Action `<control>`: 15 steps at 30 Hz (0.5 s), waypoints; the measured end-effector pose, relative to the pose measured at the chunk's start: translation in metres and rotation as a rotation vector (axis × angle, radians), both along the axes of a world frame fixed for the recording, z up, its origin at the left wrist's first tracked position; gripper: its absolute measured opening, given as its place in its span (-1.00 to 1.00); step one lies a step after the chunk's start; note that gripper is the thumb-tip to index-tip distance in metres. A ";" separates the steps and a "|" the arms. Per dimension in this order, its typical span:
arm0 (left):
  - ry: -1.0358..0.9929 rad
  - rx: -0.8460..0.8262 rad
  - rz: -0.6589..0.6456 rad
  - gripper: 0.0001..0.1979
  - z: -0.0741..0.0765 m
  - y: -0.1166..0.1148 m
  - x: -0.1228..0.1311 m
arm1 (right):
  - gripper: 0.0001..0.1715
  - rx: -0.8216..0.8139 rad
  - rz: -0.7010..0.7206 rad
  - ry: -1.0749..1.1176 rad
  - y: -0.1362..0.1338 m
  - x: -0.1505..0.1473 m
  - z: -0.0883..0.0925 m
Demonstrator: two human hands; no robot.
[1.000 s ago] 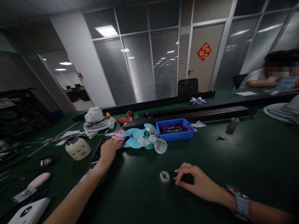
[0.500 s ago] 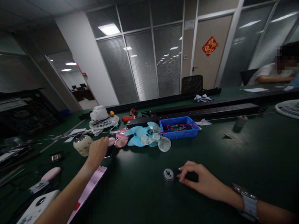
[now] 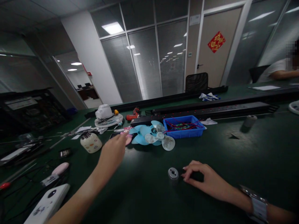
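Observation:
My left hand [image 3: 114, 149] reaches over the table, back upward, beside a pink rounded item [image 3: 128, 140] with a mirror-like look. Its fingertips are hidden behind the hand, so any hold is unclear. My right hand [image 3: 203, 175], a watch on its wrist, rests with thumb and index finger curled into a loop, tips pinched together; anything between them is too small to make out. Just left of these fingertips, apart from them, a small metal cylinder [image 3: 173, 175] with holes in its top stands upright. Light-blue fan blades [image 3: 141, 134] and a whitish fan blade [image 3: 160, 135] lie beyond.
Behind the blades sits a blue bin [image 3: 184, 133] of wires and circuit boards. A cream jar [image 3: 91, 143], fan part [image 3: 108, 119], orange power tool [image 3: 133, 115] and white device [image 3: 48, 203] are leftward. Another cylinder [image 3: 250, 120] stands right. A person [image 3: 280, 70] sits far right.
My left hand has moved right, away from the cream jar, and now covers part of the pink items. My right hand keeps its pose by the cylinder. The view has turned slightly left.

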State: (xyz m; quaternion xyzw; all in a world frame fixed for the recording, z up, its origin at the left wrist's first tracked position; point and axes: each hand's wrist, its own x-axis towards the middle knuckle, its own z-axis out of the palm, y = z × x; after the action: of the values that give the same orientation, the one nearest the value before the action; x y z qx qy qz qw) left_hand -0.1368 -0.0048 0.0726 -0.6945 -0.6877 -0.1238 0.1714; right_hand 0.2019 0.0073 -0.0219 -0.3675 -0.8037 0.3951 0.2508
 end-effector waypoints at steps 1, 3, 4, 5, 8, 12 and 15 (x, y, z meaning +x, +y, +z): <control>-0.068 -0.022 -0.066 -0.69 -0.006 -0.008 0.018 | -0.89 -0.007 -0.005 0.006 0.000 0.000 0.000; -0.237 0.002 -0.260 -0.76 -0.025 -0.022 0.051 | -0.86 -0.038 -0.037 0.043 -0.001 0.000 0.002; -0.347 0.031 -0.349 -0.78 -0.036 -0.029 0.064 | -0.83 -0.052 -0.066 0.083 -0.001 0.000 0.002; -0.461 0.068 -0.403 -0.75 -0.048 -0.035 0.074 | -0.81 -0.061 -0.103 0.137 -0.001 -0.001 0.003; -0.744 0.073 -0.515 -0.38 -0.079 -0.046 0.094 | -0.77 -0.046 -0.197 0.319 -0.003 -0.007 0.006; -0.975 -0.200 -0.595 -0.06 -0.098 -0.045 0.104 | -0.81 -0.003 -0.215 0.429 -0.007 -0.021 0.010; -1.044 -0.327 -0.624 -0.02 -0.099 -0.041 0.109 | -0.89 0.040 -0.212 0.454 -0.010 -0.030 0.010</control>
State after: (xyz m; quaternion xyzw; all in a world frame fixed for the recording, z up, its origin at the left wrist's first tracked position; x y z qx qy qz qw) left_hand -0.0282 -0.0462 -0.0268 -0.7277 -0.4556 -0.3842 -0.3395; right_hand 0.1719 -0.0027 -0.0121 -0.3466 -0.6916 0.4228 0.4721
